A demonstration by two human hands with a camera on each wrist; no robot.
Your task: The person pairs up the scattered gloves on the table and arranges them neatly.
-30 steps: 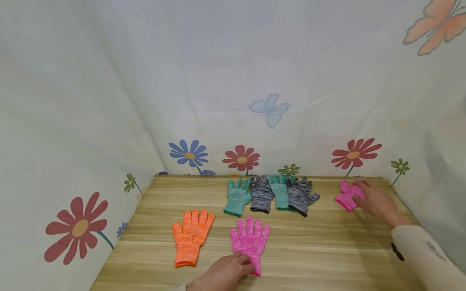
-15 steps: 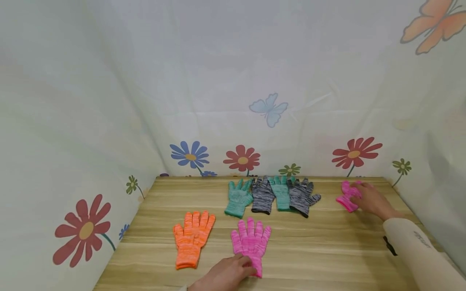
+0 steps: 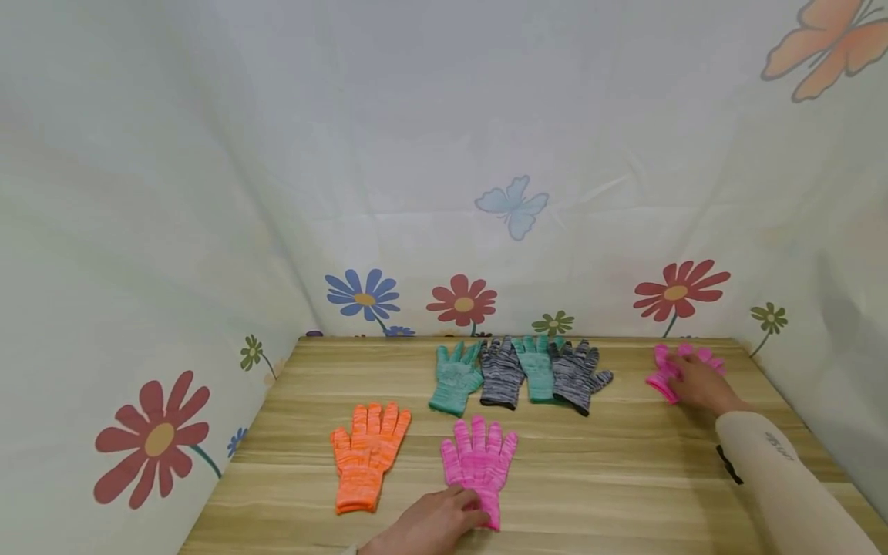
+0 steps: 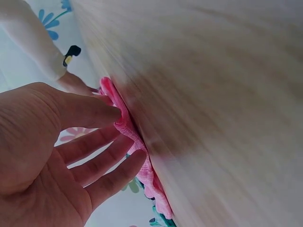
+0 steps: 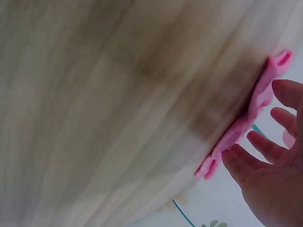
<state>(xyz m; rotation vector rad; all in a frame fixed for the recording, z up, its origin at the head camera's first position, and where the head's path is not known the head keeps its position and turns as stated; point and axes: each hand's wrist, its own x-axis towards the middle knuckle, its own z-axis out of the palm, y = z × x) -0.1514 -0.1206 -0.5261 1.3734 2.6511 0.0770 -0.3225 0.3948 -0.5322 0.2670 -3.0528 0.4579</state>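
A pink knit glove lies flat near the table's front, fingers pointing away. My left hand is at its cuff; in the left wrist view the thumb meets the pink fabric and the other fingers are spread, nearly straight. At the far right, a second pink glove lies on the table, partly hidden under my right hand. In the right wrist view this glove lies crumpled along the tabletop, with the loosely extended fingers of my right hand right beside it.
An orange glove lies left of the nearer pink one. Along the back edge, two green gloves and two dark grey gloves sit in an overlapping row. Flower-printed curtain encloses the wooden table at back and sides.
My right hand has shifted a little to the left over the far pink glove, and that glove's fingers now show beyond it. My left hand and the other gloves stay put.
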